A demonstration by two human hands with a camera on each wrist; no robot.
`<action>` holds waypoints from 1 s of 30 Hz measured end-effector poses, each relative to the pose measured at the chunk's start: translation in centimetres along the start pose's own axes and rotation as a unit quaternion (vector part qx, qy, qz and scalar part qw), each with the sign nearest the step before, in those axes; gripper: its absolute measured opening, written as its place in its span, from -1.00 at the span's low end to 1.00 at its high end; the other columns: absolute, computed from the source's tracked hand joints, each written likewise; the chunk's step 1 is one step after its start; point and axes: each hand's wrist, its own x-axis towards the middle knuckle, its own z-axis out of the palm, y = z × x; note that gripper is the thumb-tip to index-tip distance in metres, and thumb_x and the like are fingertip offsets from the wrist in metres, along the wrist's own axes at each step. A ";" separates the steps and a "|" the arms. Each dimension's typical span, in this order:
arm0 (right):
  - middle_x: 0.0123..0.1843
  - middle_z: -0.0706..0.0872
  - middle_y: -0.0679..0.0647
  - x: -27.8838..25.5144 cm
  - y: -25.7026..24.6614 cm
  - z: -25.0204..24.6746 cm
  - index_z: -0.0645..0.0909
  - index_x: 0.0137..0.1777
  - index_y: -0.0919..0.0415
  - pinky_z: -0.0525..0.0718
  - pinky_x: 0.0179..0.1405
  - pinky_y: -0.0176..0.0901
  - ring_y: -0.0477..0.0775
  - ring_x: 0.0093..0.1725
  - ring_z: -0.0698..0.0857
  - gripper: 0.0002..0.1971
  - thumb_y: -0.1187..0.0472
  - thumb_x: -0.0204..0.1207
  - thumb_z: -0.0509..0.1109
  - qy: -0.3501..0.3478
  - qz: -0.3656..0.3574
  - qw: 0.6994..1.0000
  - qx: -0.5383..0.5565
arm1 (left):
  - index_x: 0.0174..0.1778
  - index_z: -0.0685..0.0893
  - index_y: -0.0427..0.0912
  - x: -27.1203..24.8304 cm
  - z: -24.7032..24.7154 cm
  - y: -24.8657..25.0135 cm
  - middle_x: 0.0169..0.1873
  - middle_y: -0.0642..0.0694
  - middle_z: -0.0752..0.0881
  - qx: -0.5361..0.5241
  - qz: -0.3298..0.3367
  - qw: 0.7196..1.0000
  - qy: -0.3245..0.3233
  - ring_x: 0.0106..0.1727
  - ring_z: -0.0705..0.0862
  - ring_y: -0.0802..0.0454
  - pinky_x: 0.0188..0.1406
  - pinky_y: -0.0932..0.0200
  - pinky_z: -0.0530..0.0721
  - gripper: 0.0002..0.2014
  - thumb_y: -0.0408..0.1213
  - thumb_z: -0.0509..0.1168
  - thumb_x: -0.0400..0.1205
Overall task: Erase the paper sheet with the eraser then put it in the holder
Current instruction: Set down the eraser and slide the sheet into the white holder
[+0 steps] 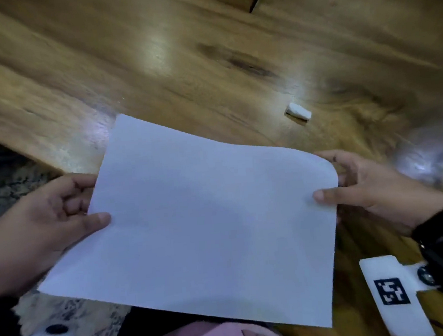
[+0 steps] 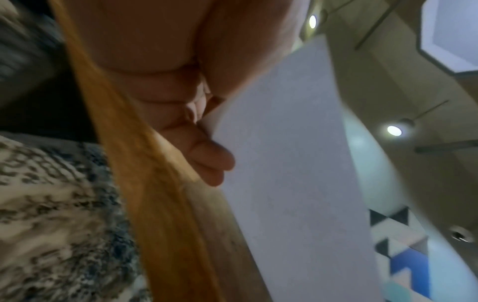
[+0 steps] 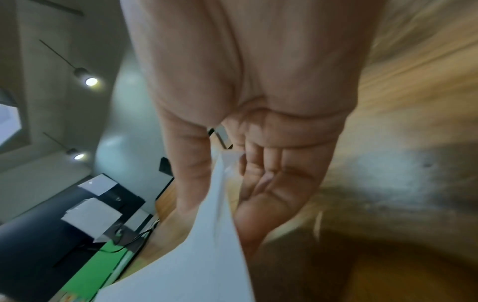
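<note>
Surface: wooden table point(image 1: 207, 63), glossy, with a patterned rug point(image 1: 0, 169) past its left edge.
Paper: white paper sheet point(image 1: 206, 222) held up over the table's near edge, its far right corner curling.
Left hand: left hand point(image 1: 47, 221) pinches the sheet's left edge, thumb on top, fingers curled beneath.
Right hand: right hand point(image 1: 370, 190) pinches the right edge likewise.
Eraser: small white eraser point(image 1: 298, 111) lies on the table beyond the sheet, apart from both hands.
Wrist views only: ceiling lamps point(image 2: 393, 130) and a green mat point(image 3: 103, 265).
</note>
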 end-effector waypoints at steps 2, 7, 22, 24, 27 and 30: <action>-0.10 0.81 0.28 0.1 -0.7 1.5 0.36 0.35 -0.43 0.75 -0.42 -0.12 0.21 -0.28 0.77 0.16 0.01 -0.35 0.81 -0.022 -0.022 0.999 0.035 | -0.22 0.70 0.07 -1.2 -2.1 -1.1 -0.44 0.03 0.83 -0.014 0.004 0.999 0.039 -0.44 0.80 0.07 -0.51 0.15 0.78 -0.69 -0.39 0.37 0.20; 0.05 0.81 -0.05 1.0 -4.0 7.9 0.51 0.20 -0.54 0.79 -0.13 -0.14 0.01 -0.22 0.77 -0.13 0.54 0.23 0.49 -0.047 -0.119 0.990 -0.054 | -0.21 0.68 0.01 -4.5 -8.0 -3.9 -0.35 0.04 0.85 -0.025 0.008 0.993 0.115 -0.36 0.82 0.04 -0.46 0.05 0.80 -0.68 -0.57 0.27 0.39; 0.12 0.48 -0.40 9.5 -6.5 31.6 0.52 0.42 -0.04 0.25 0.01 -0.85 -0.30 0.22 0.46 -0.41 0.52 0.47 0.32 -0.148 -0.305 0.830 -0.443 | -0.08 0.72 0.16 -15.0 -23.0 -15.8 -0.18 -0.03 0.86 -0.169 -0.092 0.961 0.197 -0.17 0.83 -0.11 -0.33 -0.02 0.79 -0.54 -0.21 0.55 0.10; 0.18 0.49 -0.19 10.9 -5.5 34.1 0.51 0.44 0.07 0.23 -0.01 -0.81 -0.35 0.14 0.46 -0.43 0.56 0.49 0.23 -0.161 -0.303 0.820 -0.458 | -0.07 0.74 0.11 -15.4 -24.1 -17.9 -0.17 -0.05 0.86 -0.194 -0.119 0.953 0.200 -0.11 0.82 -0.15 -0.26 -0.06 0.78 -0.56 -0.34 0.46 0.15; 0.11 0.49 -0.06 13.4 -3.7 37.1 0.52 0.41 0.22 0.25 -0.18 -0.87 -0.38 -0.03 0.45 -0.55 0.52 0.57 0.15 -0.181 -0.257 0.844 -0.435 | -0.07 0.77 -0.01 -16.1 -25.4 -21.0 -0.12 -0.08 0.85 -0.224 -0.152 0.934 0.233 -0.02 0.78 -0.23 -0.12 -0.14 0.75 -0.60 -0.45 0.42 0.21; 0.11 0.51 -0.05 16.8 -1.1 38.8 0.50 0.39 0.26 0.29 -0.10 -0.82 -0.15 0.17 0.52 -0.59 0.50 0.58 0.13 -0.181 -0.216 0.843 -0.459 | -0.06 0.77 -0.01 -15.7 -25.7 -23.4 -0.06 -0.07 0.84 -0.240 -0.181 0.925 0.233 0.01 0.78 -0.23 -0.08 -0.17 0.72 -0.60 -0.32 0.49 0.16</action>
